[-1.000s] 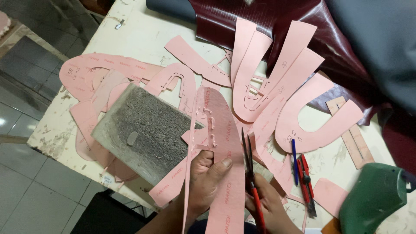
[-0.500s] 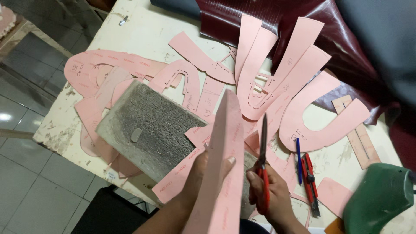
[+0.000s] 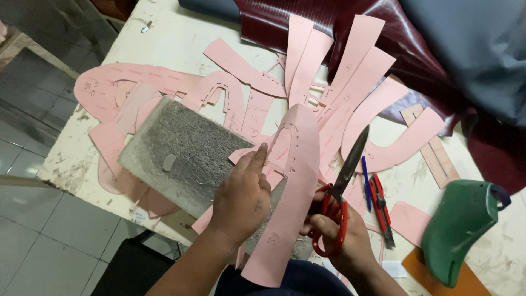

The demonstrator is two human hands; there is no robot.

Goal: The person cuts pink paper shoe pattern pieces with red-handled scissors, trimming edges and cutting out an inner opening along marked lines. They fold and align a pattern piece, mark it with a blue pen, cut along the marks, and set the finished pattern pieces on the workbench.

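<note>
My left hand (image 3: pixel 241 197) grips a long pink paper pattern piece (image 3: pixel 293 181), lifted off the table and turned so its flat face shows. Just right of that piece, my right hand (image 3: pixel 342 235) holds red-handled scissors (image 3: pixel 339 189) with the blades pointing up and away. Both hands hover over the near edge of a pale worn table (image 3: pixel 170 44). Directly left of my left hand lies a grey rough slab (image 3: pixel 181 151).
Several more pink pattern pieces (image 3: pixel 350 87) fan out across the table. Dark red leather (image 3: pixel 422 49) and grey material (image 3: pixel 476 44) lie at the back right. A green shoe last (image 3: pixel 460 227), a blue pen (image 3: pixel 366 183) and a red tool (image 3: pixel 381 205) sit at the right.
The pattern piece went from lying flat, to edge-on, to facing me. The scissors were raised from beside the piece and now point up to its right.
</note>
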